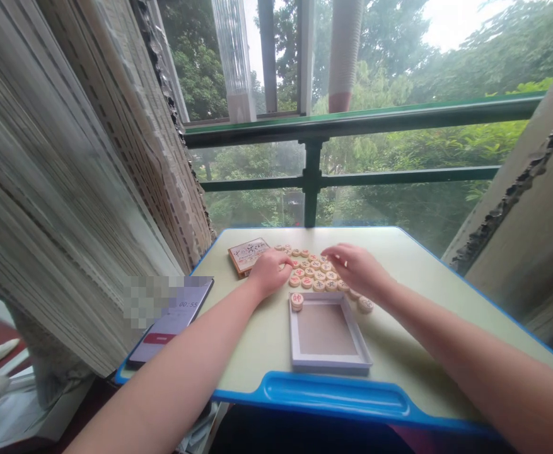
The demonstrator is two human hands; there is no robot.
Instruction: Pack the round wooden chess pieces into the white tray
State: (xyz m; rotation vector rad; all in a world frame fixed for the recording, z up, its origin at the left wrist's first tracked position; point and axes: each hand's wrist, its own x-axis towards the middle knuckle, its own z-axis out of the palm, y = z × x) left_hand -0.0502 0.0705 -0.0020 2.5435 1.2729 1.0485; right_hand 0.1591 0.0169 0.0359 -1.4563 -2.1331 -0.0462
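A cluster of round wooden xiangqi pieces (311, 270) with red characters lies on the pale green desk (267, 343). My left hand (269, 272) rests at the cluster's left edge, its curled fingertips at the pieces; I cannot tell whether they hold one. My right hand (356, 268) arches over the cluster's right side, palm down, with nothing visible in its fingers. Just below, a white tray (326, 329) with a beige floor lies flat. One piece (297, 301) sits at its top left corner and another (365, 305) lies beyond its top right corner.
A small illustrated box (246, 255) lies left of the pieces. A smartphone (172, 321) showing a timer is at the desk's left edge, beside a hanging blind (68, 189). The desk has a blue rim and pen groove (333, 394). A window railing (352, 120) stands beyond.
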